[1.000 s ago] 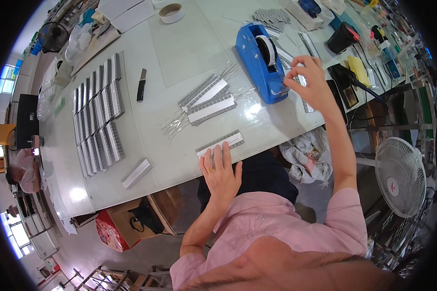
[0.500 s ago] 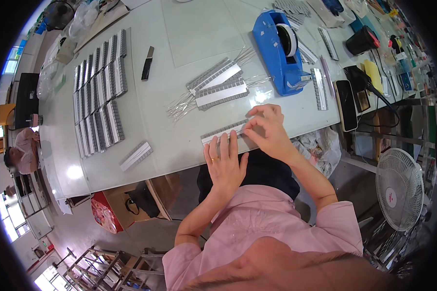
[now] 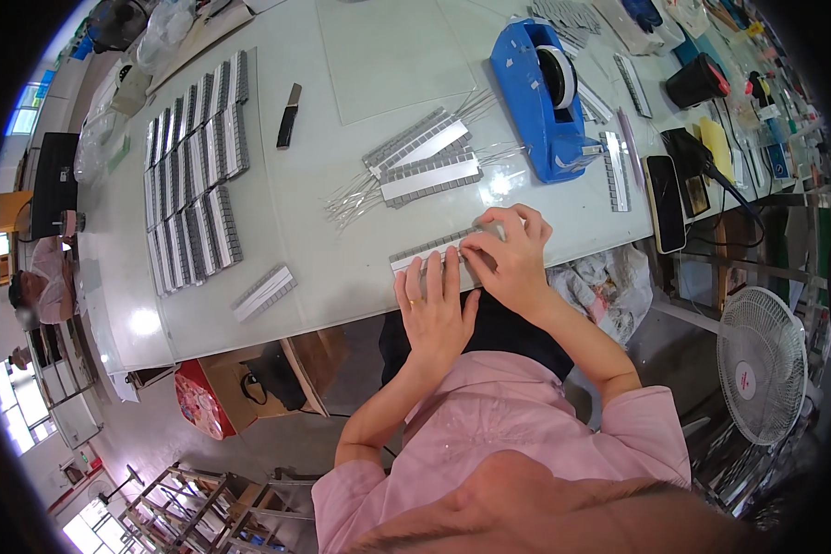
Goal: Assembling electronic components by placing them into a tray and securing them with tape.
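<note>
A long grey ribbed strip (image 3: 422, 250) lies at the near edge of the white table (image 3: 342, 138). My left hand (image 3: 434, 309) lies flat with its fingers spread on the strip's middle. My right hand (image 3: 512, 258) presses its fingertips on the strip's right end; that end is hidden under the fingers. Just beyond the hands lie two more grey strips (image 3: 425, 162) on a fan of thin wires (image 3: 351, 198). A blue tape dispenser (image 3: 545, 97) stands behind my right hand.
Rows of several grey strips (image 3: 194, 175) cover the table's left part, with one loose strip (image 3: 263, 293) near the front edge. A black knife (image 3: 288, 115), a phone (image 3: 665, 198) and a white fan (image 3: 766, 365) on the right are in view. A cardboard box (image 3: 277, 369) sits under the table.
My right hand came back from the tape dispenser to the strip in front of me and now presses on its right end. My left hand stayed on the strip.
</note>
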Demonstrator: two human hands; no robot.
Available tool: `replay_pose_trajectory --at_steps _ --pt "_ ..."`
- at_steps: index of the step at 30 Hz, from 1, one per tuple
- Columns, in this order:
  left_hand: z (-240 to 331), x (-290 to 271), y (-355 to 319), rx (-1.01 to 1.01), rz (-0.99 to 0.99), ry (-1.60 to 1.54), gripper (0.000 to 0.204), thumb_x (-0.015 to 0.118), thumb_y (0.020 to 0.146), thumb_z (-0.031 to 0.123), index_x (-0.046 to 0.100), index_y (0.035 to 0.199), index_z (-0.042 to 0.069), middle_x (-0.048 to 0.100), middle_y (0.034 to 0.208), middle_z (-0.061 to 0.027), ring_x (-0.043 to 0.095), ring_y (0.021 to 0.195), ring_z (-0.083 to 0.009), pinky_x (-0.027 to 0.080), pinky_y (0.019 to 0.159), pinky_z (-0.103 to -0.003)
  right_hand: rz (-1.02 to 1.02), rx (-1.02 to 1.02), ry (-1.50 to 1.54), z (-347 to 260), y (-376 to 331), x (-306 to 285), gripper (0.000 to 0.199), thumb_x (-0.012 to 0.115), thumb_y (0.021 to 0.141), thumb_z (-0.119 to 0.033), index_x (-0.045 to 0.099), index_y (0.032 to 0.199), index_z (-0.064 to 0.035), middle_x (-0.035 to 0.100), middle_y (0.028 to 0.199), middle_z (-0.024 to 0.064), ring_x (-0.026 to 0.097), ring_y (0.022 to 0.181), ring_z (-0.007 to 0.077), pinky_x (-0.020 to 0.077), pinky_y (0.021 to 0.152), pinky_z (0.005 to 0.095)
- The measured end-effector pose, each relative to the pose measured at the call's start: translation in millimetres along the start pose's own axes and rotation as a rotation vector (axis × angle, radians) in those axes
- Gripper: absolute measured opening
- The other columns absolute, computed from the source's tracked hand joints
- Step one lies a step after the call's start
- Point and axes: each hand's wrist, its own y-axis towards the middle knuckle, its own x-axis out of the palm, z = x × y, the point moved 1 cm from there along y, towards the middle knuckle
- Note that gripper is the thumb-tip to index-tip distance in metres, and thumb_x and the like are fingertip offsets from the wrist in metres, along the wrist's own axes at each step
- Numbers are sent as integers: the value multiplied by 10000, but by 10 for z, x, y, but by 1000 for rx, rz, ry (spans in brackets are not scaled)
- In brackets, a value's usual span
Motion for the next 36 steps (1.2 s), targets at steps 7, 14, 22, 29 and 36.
replay_pose_trajectory --at_steps 7,14,22,29,36 --pt "-11 10 -3 1 15 11 682 731 871 352 510 1463 94 439 1450 -131 360 1360 -366 284 1153 -556 -58 168 -37 3 270 -29 492 822 713 -242 685 1183 -191 502 1257 77 415 1193 346 292 943 520" --pt "-276 -39 -77 209 185 50 513 748 825 244 652 1316 130 611 1303 -34 560 1149 -185 365 937 -398 -6 -110 -63 238 724 113 479 791 743 -189 670 1206 -191 555 1271 24 450 1203 330 355 926 513" --pt "-1155 -459 -436 250 257 363 469 664 816 127 693 1283 154 656 1188 47 598 1104 -118 368 924 -387 -180 -380 -1 415 980 162 324 762 781 -150 701 1099 -162 661 1104 -28 531 1152 265 376 934 469" --pt "-2226 -960 -347 -32 309 569 373 696 868 102 687 1241 120 640 1142 17 598 1060 -172 376 983 -434 -225 -391 16 376 1012 78 329 771 779 -144 665 1089 -154 638 1116 -1 527 1136 271 377 938 459" --pt "-1921 -916 -441 34 277 543 404 675 891 120 664 1294 130 620 1246 -27 578 1135 -216 417 941 -441 -329 -307 63 272 646 -133 344 778 783 -168 657 1105 -176 632 1172 -12 513 1169 291 344 980 466"
